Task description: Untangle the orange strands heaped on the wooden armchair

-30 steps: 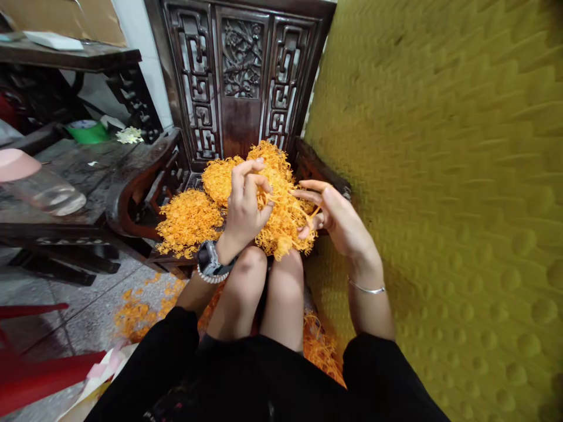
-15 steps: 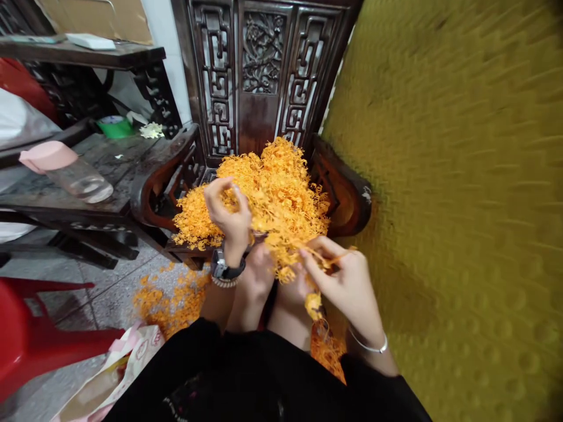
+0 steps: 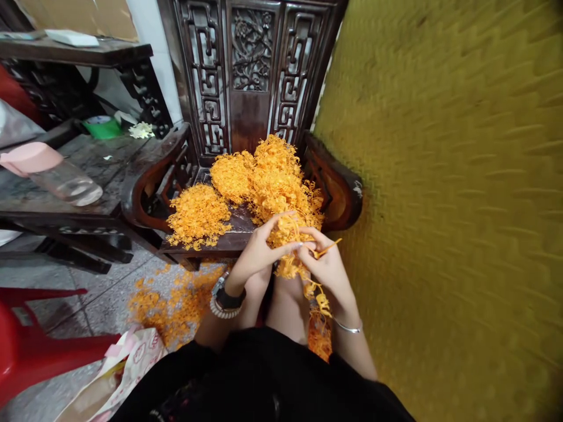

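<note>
- The left hand [image 3: 260,253] curves its thumb and forefinger around the strand bunch [image 3: 285,231], tips apart; I cannot tell whether they press on it.
- The right hand [image 3: 326,264] is nearly closed, thumb against fingers, pinching orange strands of that bunch, one end poking out between the fingers.
- The strand bunch is held above the knees [image 3: 288,308], by the front edge of the chair seat [image 3: 240,230], right of the middle. The hands seem its main support, so a loosened pinch could let it slip to the floor [image 3: 114,290].
- A trailing sprig [image 3: 323,303] hangs below the right hand, near the bracelet [image 3: 350,329]; it could snag there, or tear under a sharp tug, since the curls look thin.
- The tall heap [image 3: 276,176] spreads from the seat's back edge toward the hands (its border with the strand bunch is hard to make out), so hooked curls might drag more along.
- The left clump [image 3: 197,215] sits at the front left corner, curls reaching over the edge; a brush of the left arm could push it off.
- Loose scraps [image 3: 176,305] litter the floor below, and anything dropped among them would probably be hard to pick out.
</note>
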Demonstrator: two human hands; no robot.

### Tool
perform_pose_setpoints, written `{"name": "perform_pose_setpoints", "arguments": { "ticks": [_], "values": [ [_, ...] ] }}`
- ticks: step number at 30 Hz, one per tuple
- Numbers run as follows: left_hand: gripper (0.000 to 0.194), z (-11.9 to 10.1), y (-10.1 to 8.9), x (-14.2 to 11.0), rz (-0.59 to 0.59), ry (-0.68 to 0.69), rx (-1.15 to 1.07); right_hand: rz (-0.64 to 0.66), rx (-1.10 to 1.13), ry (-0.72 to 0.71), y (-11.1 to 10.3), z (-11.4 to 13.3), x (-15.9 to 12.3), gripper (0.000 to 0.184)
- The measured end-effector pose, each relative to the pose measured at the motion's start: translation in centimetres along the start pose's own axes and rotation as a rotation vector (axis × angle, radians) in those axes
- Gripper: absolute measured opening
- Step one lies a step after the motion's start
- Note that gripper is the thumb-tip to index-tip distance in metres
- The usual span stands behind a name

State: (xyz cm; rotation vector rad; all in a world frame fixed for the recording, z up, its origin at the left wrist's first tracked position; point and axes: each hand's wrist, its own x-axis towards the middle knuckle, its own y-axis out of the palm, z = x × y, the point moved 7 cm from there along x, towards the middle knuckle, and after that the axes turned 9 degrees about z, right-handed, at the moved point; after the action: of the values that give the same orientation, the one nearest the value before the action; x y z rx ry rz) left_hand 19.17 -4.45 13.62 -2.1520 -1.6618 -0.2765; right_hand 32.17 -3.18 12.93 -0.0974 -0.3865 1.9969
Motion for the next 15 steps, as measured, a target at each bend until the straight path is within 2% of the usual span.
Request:
{"name": "perform_pose_setpoints", "arguments": {
  "ticks": [2,5,7,9,10,12,15],
  "values": [
    [0.044,0.7,0.2,-0.3,-0.063,-0.003,-0.005,-0.024,-0.094,-0.045,0.1,0.0,0.0,0.015],
    [0.037,1.9,-0.2,-1.1,-0.181,-0.002,-0.073,-0.279,-0.278,-0.202,-1.5,1.4,-0.5,0.006],
    [0.045,2.9,0.0,-1.5,-0.169,-0.055,-0.122,-0.445,-0.374,-0.318,-2.2,2.6,-1.0,0.006],
    [0.049,3.5,0.7,-1.7,-0.076,-0.124,-0.084,-0.500,-0.416,-0.395,-2.0,3.2,-1.3,0.006],
    [0.045,3.6,1.0,-1.7,-0.030,-0.154,-0.030,-0.488,-0.396,-0.414,-1.7,3.2,-1.2,0.006],
    [0.030,3.7,0.8,-1.8,-0.010,-0.197,0.081,-0.474,-0.292,-0.414,-1.5,2.7,-1.1,0.007],
    [0.029,3.4,-1.1,-2.1,-0.110,-0.231,0.169,-0.584,-0.107,-0.344,-2.1,1.3,-1.3,0.007]
  ]
}}
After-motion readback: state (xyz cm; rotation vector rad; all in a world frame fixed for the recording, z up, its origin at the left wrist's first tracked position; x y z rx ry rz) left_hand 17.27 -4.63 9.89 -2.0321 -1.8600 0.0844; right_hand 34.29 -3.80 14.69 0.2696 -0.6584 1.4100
